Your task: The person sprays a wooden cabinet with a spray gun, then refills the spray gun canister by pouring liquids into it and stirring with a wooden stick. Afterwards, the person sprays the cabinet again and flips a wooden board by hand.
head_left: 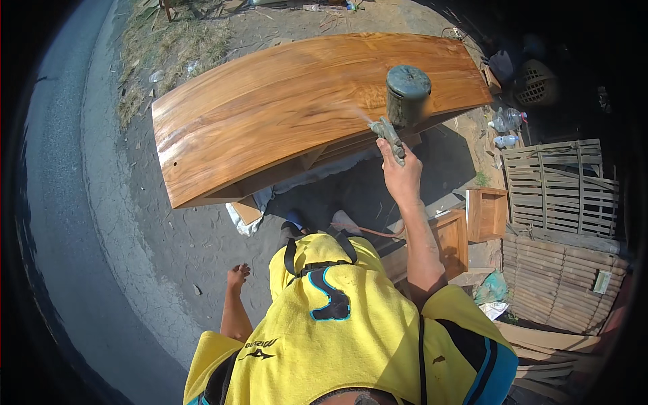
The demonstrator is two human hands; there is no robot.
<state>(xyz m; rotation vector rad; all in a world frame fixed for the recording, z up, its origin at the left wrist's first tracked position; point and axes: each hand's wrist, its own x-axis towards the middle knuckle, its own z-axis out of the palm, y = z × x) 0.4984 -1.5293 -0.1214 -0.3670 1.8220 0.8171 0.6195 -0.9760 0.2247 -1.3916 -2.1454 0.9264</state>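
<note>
In my right hand (403, 175) is a spray gun (388, 135), its grip wrapped by my fingers. A stained cylindrical paint cup (408, 98) with a blue-grey lid stands at the gun's far side. From the nozzle a pale mist (356, 110) blows leftward over a long wooden cabinet (290, 101), whose broad brown panel faces up and shines at its left end. The gun is above the panel's near edge, apart from the wood. My left hand (237, 277) hangs low beside my body, empty, with fingers loosely bent and partly apart.
An orange-brown hose (368, 231) runs near my feet. Wooden drawers (486, 214) stand at the right, beside a slatted bamboo panel (560, 185) and plastic bottles (506, 120). Pale sheeting (246, 219) lies under the cabinet's near side. A paved road (61, 202) passes at the left.
</note>
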